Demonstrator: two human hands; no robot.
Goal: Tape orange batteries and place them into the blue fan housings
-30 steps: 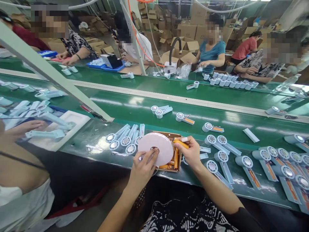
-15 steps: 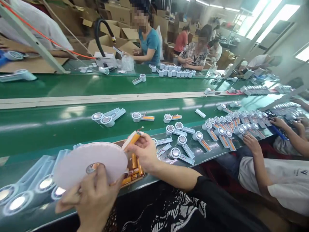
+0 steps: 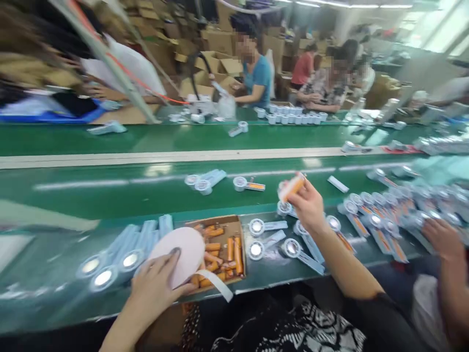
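Note:
My left hand [image 3: 157,283] grips a round white tape roll [image 3: 183,252], whose loose strip [image 3: 216,283] hangs over a cardboard box [image 3: 242,249] of orange battery cells [image 3: 237,254]. Raised over the belt's near edge, my right hand [image 3: 309,203] pinches an orange cell [image 3: 294,187] with a white piece on it. Below that hand lie several pale blue round-headed housings [image 3: 293,248]. More housings [image 3: 104,277] lie left of the roll, their handles pointing away.
A green conveyor belt [image 3: 110,195] crosses the view, carrying a housing with an orange cell [image 3: 240,184] and a white strip [image 3: 337,184]. Many housings crowd the right, near another person's hand [image 3: 445,237]. Other people work across the belt.
The view has swung left. My right hand has moved away from the box with the cell, out over the housings. My left hand has turned the roll, and a loose strip now hangs from it.

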